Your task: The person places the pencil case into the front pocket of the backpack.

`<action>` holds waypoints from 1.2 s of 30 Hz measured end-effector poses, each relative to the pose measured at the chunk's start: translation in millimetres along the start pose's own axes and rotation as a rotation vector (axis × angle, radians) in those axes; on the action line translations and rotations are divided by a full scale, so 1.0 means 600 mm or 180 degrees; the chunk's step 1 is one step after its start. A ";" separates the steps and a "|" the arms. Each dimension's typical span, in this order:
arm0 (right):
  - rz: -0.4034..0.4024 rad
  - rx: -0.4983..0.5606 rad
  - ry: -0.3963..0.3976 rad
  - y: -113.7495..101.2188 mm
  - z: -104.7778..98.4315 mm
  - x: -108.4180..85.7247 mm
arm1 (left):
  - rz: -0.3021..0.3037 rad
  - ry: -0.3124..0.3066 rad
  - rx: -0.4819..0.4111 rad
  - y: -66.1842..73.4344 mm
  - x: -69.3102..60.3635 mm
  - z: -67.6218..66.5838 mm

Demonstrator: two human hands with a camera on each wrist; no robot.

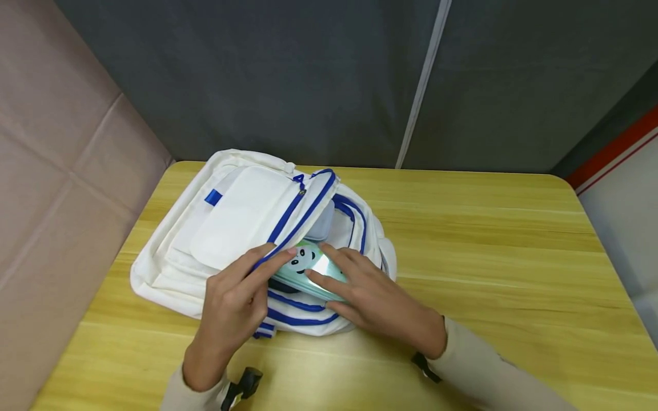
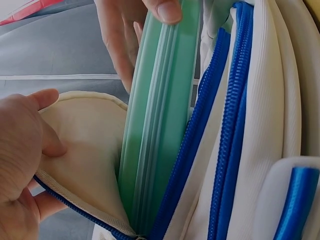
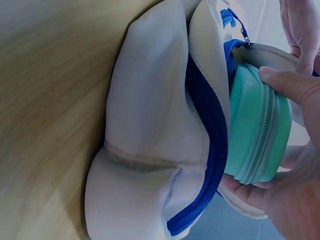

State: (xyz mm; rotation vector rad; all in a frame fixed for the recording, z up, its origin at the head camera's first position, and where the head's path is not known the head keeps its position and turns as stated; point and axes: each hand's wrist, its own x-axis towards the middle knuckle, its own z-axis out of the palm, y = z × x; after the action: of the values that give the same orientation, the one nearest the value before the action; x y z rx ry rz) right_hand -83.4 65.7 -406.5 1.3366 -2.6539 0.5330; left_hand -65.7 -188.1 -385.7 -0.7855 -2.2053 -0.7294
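Note:
A white backpack [image 1: 241, 217] with blue zips lies on the table, its front pocket unzipped. A mint-green zip case [image 1: 302, 261] with a cartoon face on it sits partly inside that pocket. My right hand [image 1: 372, 291] grips the outer end of the case, thumb on one edge and fingers round the other in the right wrist view. With my left hand [image 1: 233, 299] I hold the pocket's front flap [image 2: 90, 135] back by its edge, fingers and thumb on either side of the cloth. The inner end of the green case [image 2: 165, 100] is hidden in the pocket.
A pale grey-blue item [image 1: 322, 224] shows in the pocket beside the case. The yellow wooden table [image 1: 493, 257] extends to the right of the backpack. A dark grey curtain or panel [image 1: 288, 85] stands behind, with a beige padded wall [image 1: 61, 171] at the left.

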 end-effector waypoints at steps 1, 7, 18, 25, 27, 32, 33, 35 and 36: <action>-0.0028 -0.0018 0.0030 -0.001 0.001 0.003 | 0.0003 -0.0002 -0.0001 0.000 0.000 0.000; -0.0161 -0.0135 0.0128 -0.002 0.007 0.017 | -0.0004 -0.0027 0.0021 0.001 -0.003 -0.002; -0.0130 0.0092 0.0154 0.006 0.012 0.022 | -0.0135 0.0005 -0.0055 -0.001 -0.004 -0.005; 0.0036 0.0419 0.0216 0.015 0.012 0.000 | -0.0167 0.0042 -0.0133 -0.004 -0.003 -0.006; 0.0085 0.0474 0.0274 0.018 0.014 -0.008 | -0.0175 0.0058 -0.0161 -0.005 -0.003 -0.006; 0.0063 0.0463 0.0474 0.025 0.020 -0.025 | -0.0180 0.0083 -0.0230 -0.005 -0.002 -0.006; 0.0050 0.0459 0.0504 0.027 0.021 -0.028 | -0.0177 0.0083 -0.0242 -0.005 -0.001 -0.006; 0.0021 0.0465 0.0547 0.029 0.022 -0.032 | -0.0177 0.0075 -0.0264 -0.005 -0.001 -0.006; 0.0007 0.0475 0.0558 0.030 0.023 -0.033 | -0.0180 0.0067 -0.0276 -0.005 -0.001 -0.006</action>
State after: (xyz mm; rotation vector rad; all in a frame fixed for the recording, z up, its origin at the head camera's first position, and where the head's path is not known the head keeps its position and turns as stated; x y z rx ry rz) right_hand -85.3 85.7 -429.0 1.2595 -2.5166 0.8227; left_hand -66.1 -192.5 -384.7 -0.7574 -2.1971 -0.8621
